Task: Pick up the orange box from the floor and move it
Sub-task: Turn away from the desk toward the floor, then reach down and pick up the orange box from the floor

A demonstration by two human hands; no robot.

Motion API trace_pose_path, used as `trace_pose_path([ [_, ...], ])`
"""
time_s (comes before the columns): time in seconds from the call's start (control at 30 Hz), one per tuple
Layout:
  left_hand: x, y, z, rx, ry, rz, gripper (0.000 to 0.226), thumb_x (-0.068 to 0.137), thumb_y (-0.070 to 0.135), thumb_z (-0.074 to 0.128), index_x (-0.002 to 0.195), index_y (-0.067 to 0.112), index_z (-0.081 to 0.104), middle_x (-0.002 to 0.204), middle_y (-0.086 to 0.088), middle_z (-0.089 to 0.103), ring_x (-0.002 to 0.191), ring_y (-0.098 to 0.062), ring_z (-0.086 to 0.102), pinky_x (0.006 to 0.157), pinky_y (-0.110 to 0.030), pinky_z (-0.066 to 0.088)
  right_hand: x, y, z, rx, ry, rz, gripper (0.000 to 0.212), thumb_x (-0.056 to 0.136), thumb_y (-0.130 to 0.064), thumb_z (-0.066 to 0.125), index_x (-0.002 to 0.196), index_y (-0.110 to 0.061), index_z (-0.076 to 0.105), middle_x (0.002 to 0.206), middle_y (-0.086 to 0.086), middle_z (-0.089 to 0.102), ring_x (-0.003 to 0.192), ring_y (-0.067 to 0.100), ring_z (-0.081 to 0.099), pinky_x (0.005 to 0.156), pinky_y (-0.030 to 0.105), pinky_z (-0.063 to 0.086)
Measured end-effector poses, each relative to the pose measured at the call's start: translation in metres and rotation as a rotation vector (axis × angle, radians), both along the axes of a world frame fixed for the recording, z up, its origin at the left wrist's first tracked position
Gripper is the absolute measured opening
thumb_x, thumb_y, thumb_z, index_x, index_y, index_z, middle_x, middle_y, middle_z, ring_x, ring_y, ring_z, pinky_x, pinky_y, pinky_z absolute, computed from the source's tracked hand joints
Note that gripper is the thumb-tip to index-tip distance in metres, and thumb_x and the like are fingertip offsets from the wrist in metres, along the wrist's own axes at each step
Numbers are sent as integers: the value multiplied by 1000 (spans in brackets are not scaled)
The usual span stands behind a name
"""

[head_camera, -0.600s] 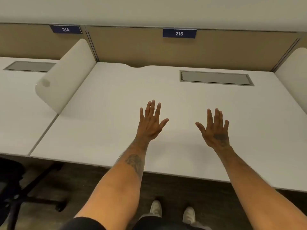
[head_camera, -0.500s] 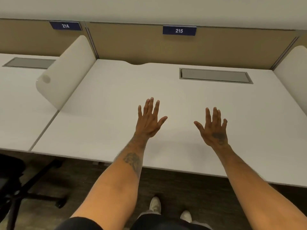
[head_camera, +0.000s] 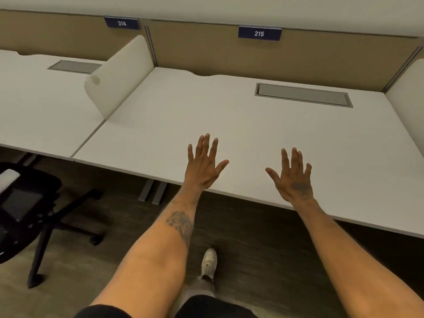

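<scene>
Desk [head_camera: 229, 115] bare ahead; chair [head_camera: 27, 203] blocks floor left.

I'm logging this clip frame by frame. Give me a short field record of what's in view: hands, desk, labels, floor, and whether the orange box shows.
left hand: open, fingers spread, empty, held out over the desk's near edge
right hand: open, fingers spread, empty, over the desk
desk: white, bare top, grey cable hatch at the back
labels: 214, 215 on the rear partition
divider: white, between the two desks
floor: black office chair at left, one white shoe
orange box: not in view
</scene>
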State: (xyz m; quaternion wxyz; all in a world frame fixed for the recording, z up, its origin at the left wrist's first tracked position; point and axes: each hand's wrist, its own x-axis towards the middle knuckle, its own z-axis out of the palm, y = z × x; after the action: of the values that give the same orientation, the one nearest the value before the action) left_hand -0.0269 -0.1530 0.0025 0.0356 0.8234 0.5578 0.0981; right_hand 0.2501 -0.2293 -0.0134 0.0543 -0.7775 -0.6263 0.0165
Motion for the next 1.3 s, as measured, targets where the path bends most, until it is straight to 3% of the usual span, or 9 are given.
trace_pose_path([
  [0.27,-20,-103,4,-9,46,80,81,94,68,14,155,21,-13,164,-8,-18,150,-23,-20,116,-52,-15,-3,-78,-7,-39,52,64,90,86,-79,0,156,-23,-9,165,12,-12,152,28,-11,118,56,0],
  [0.6,-94,-190,4,4,26,181,83,94,67,21,155,20,-10,164,-10,-18,150,-25,-19,118,-57,-8,-69,-131,-9,-19,65,194,89,90,-76,9,156,-17,5,165,19,3,152,36,6,115,62,16],
  [0.77,-155,-243,-4,-15,51,289,81,94,67,19,156,19,-1,165,-12,-9,151,-26,-12,120,-60,0,-133,-156,-17,-38,64,305,86,91,-76,13,154,-17,11,164,18,6,151,38,10,113,65,21],
  [0.93,-228,-302,-11,-2,37,377,80,95,66,23,156,17,12,165,-14,4,152,-28,-1,119,-60,4,-212,-189,-28,-71,92,383,87,89,-78,7,154,-21,4,165,17,2,151,35,4,115,62,15],
  [1.3,-397,-420,-37,3,19,408,80,94,67,24,155,17,15,165,-14,11,152,-28,4,119,-61,8,-394,-296,-46,-88,111,418,86,90,-75,13,153,-18,13,162,23,17,150,39,16,111,67,25],
])
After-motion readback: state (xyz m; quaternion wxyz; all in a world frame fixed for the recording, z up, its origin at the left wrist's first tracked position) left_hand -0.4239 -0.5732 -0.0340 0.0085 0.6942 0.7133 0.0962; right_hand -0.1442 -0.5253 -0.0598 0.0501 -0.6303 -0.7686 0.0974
